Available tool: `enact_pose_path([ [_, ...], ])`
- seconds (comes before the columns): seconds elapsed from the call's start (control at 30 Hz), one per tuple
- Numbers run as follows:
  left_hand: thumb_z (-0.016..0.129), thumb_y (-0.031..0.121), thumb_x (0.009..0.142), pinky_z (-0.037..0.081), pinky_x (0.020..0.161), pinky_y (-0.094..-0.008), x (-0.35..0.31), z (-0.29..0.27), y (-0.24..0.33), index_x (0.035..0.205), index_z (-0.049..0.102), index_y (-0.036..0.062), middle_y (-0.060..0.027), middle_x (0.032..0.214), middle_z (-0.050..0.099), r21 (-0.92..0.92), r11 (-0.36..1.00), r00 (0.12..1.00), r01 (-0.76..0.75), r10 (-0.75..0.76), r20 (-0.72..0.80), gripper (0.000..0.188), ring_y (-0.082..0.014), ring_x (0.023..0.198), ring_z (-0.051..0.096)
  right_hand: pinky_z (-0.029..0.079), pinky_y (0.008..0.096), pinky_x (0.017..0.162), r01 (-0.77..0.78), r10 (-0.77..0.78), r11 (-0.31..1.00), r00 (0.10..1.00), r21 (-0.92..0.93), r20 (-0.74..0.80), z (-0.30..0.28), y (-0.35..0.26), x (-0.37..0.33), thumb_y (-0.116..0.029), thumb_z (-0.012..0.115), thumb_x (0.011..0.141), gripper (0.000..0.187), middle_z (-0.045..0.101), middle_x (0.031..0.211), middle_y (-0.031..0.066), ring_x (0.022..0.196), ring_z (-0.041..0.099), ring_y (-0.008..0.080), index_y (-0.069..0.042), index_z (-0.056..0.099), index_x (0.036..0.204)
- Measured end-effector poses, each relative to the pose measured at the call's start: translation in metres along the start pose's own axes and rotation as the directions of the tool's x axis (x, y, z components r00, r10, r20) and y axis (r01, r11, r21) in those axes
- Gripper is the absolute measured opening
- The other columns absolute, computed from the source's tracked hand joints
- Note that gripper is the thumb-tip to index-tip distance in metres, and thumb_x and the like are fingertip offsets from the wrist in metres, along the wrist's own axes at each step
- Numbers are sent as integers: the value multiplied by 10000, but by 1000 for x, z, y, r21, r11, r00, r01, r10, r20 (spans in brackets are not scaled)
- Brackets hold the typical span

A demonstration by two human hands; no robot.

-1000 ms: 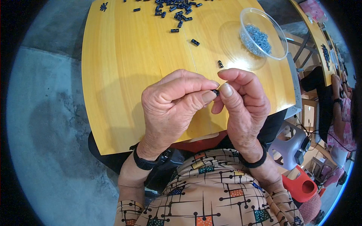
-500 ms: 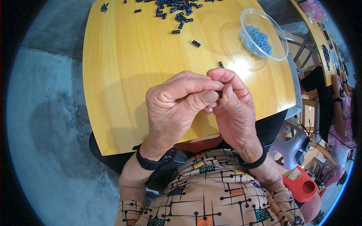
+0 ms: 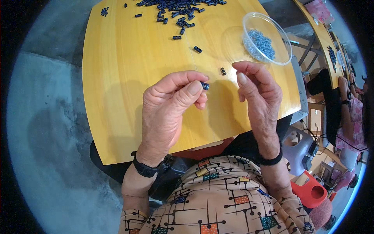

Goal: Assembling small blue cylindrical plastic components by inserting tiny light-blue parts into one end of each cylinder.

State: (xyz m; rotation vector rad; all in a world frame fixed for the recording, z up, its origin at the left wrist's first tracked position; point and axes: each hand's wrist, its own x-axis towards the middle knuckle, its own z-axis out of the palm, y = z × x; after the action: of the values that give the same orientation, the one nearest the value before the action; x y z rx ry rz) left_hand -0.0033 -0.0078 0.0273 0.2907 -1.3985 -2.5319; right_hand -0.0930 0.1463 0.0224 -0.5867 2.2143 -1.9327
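My left hand (image 3: 165, 103) pinches a small black block with holes (image 3: 205, 85) between thumb and fingers, above the near part of the table. One end of the block sticks out past the fingertips. To its right, my right hand (image 3: 261, 91) is held apart, thumb and forefinger separated, and no object shows between them. A single small black piece (image 3: 223, 71) lies on the table between and beyond the two hands. Farther off, another black block (image 3: 198, 49) rests alone on the wood.
Beyond my hands, a heap of black blocks (image 3: 187, 7) spreads along the far side of the yellow wooden table (image 3: 120, 78). A clear round tub (image 3: 288, 45) of small silvery pieces (image 3: 261, 45) stands at the right. Another person's arm (image 3: 344, 113) and stools (image 3: 296, 150) are farther right.
My hands were together around the black block; now the right has let go and moved away to the right. The left has shifted slightly left with the block.
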Motion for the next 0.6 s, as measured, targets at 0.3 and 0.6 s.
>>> enact_pose_path([
  [0.3,553,129,862,476,676,-229,1,1,1,990,570,-1,-86,885,608,-43,997,998,61,-62,-18,183,-110,740,573,477,372,601,311,-254,708,950,-634,181,5,15,20,-56,603,733,126,564,833,128,688,578,306,-56,585,858],
  [0.6,567,121,851,486,656,-224,1,0,2,995,570,-2,-94,890,614,-55,996,998,69,-69,9,189,-111,720,585,466,365,579,321,-305,728,943,-606,133,7,24,24,-67,583,753,85,568,731,134,635,574,291,-53,599,836],
])
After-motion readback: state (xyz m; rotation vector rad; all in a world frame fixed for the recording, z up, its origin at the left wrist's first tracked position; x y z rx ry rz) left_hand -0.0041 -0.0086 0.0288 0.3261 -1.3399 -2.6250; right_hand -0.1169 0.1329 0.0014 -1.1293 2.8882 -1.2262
